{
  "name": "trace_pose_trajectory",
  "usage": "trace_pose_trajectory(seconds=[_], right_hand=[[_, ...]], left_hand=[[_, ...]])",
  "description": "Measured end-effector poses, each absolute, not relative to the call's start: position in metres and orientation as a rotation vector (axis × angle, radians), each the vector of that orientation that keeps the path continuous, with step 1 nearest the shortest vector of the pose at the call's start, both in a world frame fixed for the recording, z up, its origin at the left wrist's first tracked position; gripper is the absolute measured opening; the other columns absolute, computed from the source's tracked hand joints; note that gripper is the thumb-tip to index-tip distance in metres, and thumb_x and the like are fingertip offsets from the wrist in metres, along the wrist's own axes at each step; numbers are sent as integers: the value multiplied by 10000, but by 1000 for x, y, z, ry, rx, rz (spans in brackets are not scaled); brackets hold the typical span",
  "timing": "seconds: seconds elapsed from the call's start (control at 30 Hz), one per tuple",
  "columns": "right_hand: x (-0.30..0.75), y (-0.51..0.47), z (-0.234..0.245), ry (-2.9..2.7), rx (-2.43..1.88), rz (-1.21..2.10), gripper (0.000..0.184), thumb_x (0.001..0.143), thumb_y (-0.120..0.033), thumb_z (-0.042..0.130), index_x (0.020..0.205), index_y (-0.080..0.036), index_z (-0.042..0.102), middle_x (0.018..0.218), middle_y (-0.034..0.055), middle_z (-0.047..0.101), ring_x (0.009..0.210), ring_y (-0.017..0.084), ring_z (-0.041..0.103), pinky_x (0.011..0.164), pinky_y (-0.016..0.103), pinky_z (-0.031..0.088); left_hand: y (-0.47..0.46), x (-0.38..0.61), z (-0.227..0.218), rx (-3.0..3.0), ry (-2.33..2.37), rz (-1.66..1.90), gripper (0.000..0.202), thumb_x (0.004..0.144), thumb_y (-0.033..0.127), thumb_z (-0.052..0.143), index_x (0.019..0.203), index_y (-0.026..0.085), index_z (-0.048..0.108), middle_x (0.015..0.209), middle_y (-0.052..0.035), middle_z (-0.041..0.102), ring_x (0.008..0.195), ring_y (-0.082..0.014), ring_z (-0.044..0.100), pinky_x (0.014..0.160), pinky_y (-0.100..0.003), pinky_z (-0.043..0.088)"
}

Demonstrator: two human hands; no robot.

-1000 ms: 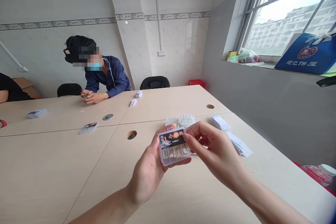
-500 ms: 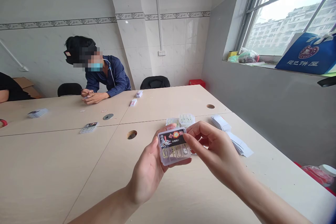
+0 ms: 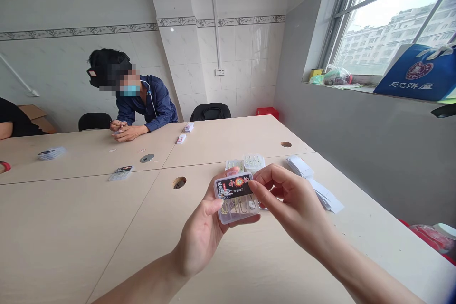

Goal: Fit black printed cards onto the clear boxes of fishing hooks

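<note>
My left hand [image 3: 203, 230] holds a small clear plastic box of fish hooks [image 3: 238, 209] from below, tilted up toward me. Its thumb presses on the lower left front of the lid; the other fingers lie behind the box. A black label [image 3: 231, 187] with red and white characters covers the upper part of the lid. Below it, bent hooks show through the compartments. My right hand [image 3: 290, 194] is closed, thumb and forefinger pinching at the label's right end by the box's upper right corner. Whether that end is stuck down is hidden.
Behind my hands stand more clear hook boxes [image 3: 254, 161]. White paper cards [image 3: 322, 194] lie fanned to the right. A labelled box [image 3: 121, 173] lies left, near a cable hole [image 3: 179, 183] in the table [image 3: 153, 256]. Across sits a co-worker [image 3: 146, 104] with hands together.
My left thumb has moved from the box's left edge onto the lower left of its front. The box and my right hand have hardly moved.
</note>
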State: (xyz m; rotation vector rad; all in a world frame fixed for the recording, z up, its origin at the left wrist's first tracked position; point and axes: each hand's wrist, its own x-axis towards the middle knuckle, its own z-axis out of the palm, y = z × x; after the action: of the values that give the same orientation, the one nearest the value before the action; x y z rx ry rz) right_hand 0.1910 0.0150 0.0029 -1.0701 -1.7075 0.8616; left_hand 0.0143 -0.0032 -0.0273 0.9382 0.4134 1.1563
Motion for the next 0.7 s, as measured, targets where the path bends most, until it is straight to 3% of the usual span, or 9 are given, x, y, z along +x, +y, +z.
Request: trace_pose_trajectory(seconds=[0.7], right_hand=[[191, 12, 4, -1702, -1072, 900, 242, 935, -397, 554, 777, -215, 578, 771, 0, 612, 668, 149, 548, 547, 275, 429]], left_hand=[[-4, 16, -26, 975, 458, 1159, 410, 946, 271, 382, 1341, 308, 485, 1351, -40, 574, 1140, -255, 597, 954, -460, 510]])
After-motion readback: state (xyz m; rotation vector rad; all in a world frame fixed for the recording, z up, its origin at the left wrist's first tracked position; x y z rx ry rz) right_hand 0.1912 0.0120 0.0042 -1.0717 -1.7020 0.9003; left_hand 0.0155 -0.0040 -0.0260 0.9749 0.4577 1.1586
